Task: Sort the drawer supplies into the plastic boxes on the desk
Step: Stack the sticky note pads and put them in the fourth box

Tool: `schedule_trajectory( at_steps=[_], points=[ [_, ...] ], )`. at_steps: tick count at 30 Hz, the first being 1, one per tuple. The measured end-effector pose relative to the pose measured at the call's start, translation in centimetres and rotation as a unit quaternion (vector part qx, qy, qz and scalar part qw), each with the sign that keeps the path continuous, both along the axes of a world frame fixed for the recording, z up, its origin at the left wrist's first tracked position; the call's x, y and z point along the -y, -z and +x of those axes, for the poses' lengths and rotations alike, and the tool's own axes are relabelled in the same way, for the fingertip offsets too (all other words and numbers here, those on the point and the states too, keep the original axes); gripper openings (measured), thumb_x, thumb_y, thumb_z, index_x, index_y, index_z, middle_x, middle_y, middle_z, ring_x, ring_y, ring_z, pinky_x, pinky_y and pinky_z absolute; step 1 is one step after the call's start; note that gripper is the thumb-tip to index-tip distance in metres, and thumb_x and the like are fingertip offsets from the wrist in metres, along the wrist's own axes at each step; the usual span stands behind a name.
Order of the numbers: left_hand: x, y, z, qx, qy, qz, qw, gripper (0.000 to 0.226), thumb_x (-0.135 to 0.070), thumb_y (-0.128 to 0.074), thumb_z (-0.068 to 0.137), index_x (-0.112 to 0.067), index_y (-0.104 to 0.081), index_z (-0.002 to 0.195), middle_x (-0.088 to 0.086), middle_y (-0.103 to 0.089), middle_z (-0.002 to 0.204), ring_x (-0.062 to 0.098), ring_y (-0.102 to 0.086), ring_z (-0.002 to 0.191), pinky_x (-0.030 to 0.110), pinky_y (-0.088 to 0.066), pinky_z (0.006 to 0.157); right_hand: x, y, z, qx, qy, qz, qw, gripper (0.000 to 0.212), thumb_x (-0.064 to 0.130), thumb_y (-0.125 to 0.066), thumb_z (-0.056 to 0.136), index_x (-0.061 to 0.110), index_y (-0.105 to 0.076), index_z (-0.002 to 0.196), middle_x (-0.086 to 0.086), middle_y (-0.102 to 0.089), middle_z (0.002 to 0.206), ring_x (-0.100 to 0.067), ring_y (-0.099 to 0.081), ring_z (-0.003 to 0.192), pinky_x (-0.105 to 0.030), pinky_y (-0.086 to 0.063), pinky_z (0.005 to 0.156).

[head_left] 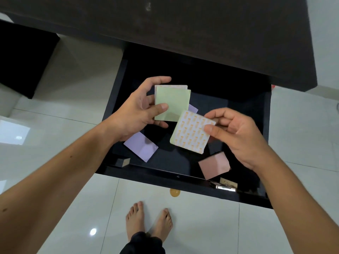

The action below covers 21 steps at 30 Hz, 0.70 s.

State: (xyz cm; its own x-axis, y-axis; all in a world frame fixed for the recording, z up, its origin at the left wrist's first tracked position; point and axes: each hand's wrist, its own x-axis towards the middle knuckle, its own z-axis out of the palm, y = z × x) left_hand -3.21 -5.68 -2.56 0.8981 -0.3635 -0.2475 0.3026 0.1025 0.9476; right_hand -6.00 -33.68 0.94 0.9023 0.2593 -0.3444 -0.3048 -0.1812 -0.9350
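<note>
Bare feet (149, 219) stand on white tile before the open drawer (183, 182). Above it, the right hand (236, 132) pinches an orange-patterned pad (190, 132); the left hand (137, 109) holds a green note stack (172, 105) beneath the dark desk (183, 24).

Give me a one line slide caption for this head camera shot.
Left hand holds green pad, right hand patterned pad, over open drawer.

Dim, soft picture: glare spots on the glossy floor tiles (93, 231), dark drawer (247, 114), wide-angle bending at edges
</note>
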Motion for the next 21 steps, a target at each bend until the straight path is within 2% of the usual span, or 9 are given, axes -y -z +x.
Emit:
schedule_trajectory(
  at_steps=[3, 6, 12, 15, 18, 21],
  points=[
    [0.1, -0.3, -0.1, -0.008, 0.012, -0.024, 1.0, 0.055, 0.0, -0.057, 0.104, -0.026, -0.043, 0.151, 0.017, -0.067, 0.133, 0.038, -0.07, 0.119, 0.046, -0.064, 0.084, -0.5, -0.8, 1.3, 0.032, 0.039, 0.015, 0.999, 0.026, 0.013, -0.075, 0.088, 0.012, -0.071, 0.113, -0.011, -0.08, 0.107, -0.022, -0.078, 0.099, -0.029, -0.063, 0.076],
    [0.3, -0.7, -0.3, -0.022, 0.036, -0.041, 0.998, 0.053, -0.003, -0.056, 0.104, -0.025, -0.043, 0.151, 0.018, -0.067, 0.134, 0.034, -0.072, 0.115, 0.043, -0.064, 0.081, -1.3, -1.0, 2.6, 0.062, 0.05, -0.009, 0.997, 0.021, 0.003, -0.073, 0.094, 0.014, -0.072, 0.112, -0.012, -0.078, 0.107, -0.021, -0.079, 0.1, -0.028, -0.063, 0.075],
    [0.5, -1.3, -0.4, -0.045, 0.061, -0.04, 0.996, 0.049, -0.025, -0.059, 0.101, -0.026, -0.046, 0.148, 0.019, -0.069, 0.13, 0.035, -0.072, 0.114, 0.041, -0.063, 0.08, -2.8, -0.5, 3.5, 0.096, 0.047, -0.048, 0.993, 0.021, 0.005, -0.077, 0.093, 0.019, -0.075, 0.109, -0.006, -0.076, 0.103, -0.016, -0.077, 0.094, -0.027, -0.063, 0.076],
    [0.5, -1.3, -0.5, -0.045, 0.055, -0.047, 0.996, 0.049, -0.03, -0.062, 0.103, -0.026, -0.045, 0.149, 0.017, -0.071, 0.13, 0.033, -0.072, 0.115, 0.04, -0.063, 0.081, -3.2, -0.1, 3.6, 0.106, 0.039, -0.053, 0.992, 0.023, 0.006, -0.08, 0.091, 0.016, -0.077, 0.112, -0.001, -0.074, 0.1, -0.013, -0.073, 0.09, -0.027, -0.062, 0.077],
    [0.6, -1.3, -0.5, -0.041, 0.055, -0.05, 0.996, 0.055, -0.026, -0.066, 0.1, -0.024, -0.044, 0.15, 0.014, -0.071, 0.129, 0.032, -0.073, 0.114, 0.04, -0.063, 0.08, -3.4, 0.2, 3.7, 0.109, 0.036, -0.051, 0.992, 0.024, 0.006, -0.082, 0.09, 0.013, -0.077, 0.112, 0.001, -0.073, 0.097, -0.012, -0.073, 0.089, -0.029, -0.064, 0.078],
    [0.5, -1.2, -0.4, -0.037, 0.054, -0.043, 0.997, 0.064, -0.013, -0.07, 0.091, -0.024, -0.045, 0.149, 0.014, -0.071, 0.127, 0.034, -0.074, 0.109, 0.041, -0.065, 0.08, -3.5, 0.5, 3.7, 0.11, 0.043, -0.045, 0.992, 0.023, 0.007, -0.082, 0.089, 0.015, -0.076, 0.11, -0.008, -0.073, 0.099, -0.016, -0.074, 0.09, -0.027, -0.063, 0.075]
  ],
)
